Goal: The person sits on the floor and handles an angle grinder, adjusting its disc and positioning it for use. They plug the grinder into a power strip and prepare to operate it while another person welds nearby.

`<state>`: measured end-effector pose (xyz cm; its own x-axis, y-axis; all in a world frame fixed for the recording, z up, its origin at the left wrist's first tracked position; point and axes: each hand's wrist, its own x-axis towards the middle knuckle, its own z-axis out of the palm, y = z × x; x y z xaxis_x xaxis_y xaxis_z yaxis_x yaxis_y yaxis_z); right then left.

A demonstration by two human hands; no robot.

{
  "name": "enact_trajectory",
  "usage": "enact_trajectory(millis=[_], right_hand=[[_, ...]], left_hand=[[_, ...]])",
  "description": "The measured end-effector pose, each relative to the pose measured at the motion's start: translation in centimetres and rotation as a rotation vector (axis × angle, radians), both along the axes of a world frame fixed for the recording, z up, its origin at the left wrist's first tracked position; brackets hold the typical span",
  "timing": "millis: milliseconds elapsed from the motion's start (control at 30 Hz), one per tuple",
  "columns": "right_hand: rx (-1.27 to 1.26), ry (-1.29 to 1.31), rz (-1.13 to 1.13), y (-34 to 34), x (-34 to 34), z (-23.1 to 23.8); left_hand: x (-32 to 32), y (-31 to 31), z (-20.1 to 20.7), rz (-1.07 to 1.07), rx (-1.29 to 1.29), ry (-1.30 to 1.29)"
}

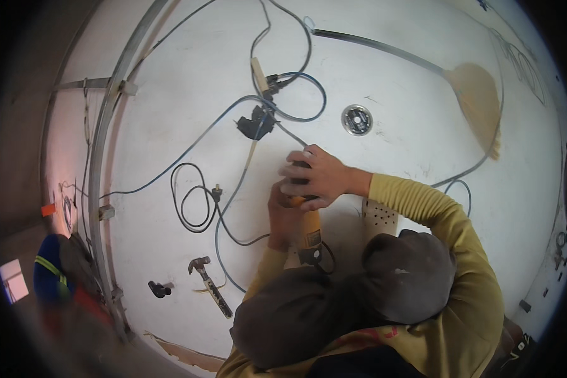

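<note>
Between my knees I hold a yellow angle grinder (312,228) upright, its cord end down and its head up. My left hand (285,214) is closed around the body from the left. Over the head curls my right hand (321,175), fingers partly spread and bent round it; what they touch there is mostly hidden. A round metal disc with a dark centre (357,120) lies on the floor ahead of my hands. To my left are a claw hammer (210,286) and a short black handle (159,289).
A coiled black cord with a plug (217,193) lies left of the grinder. Blue and grey cables cross the white floor (164,252) and meet at a black scrap (256,123). A broom (475,104) lies far right. A metal rail (96,157) runs along the left.
</note>
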<state>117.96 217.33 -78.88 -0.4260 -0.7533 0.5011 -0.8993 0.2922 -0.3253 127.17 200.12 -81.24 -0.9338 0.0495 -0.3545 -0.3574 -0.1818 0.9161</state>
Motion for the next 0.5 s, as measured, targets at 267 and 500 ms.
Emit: enact_trajectory(millis=[267, 500], right_hand=[[-0.167, -0.078, -0.223, -1.1, 1.5, -1.2], [-0.204, -0.138, -0.322, -1.2, 1.7, -1.2]], left_hand=[[-0.7, -0.9, 0.3, -0.001, -0.119, 0.082], [-0.9, -0.6, -0.1, -0.010, -0.030, 0.090]])
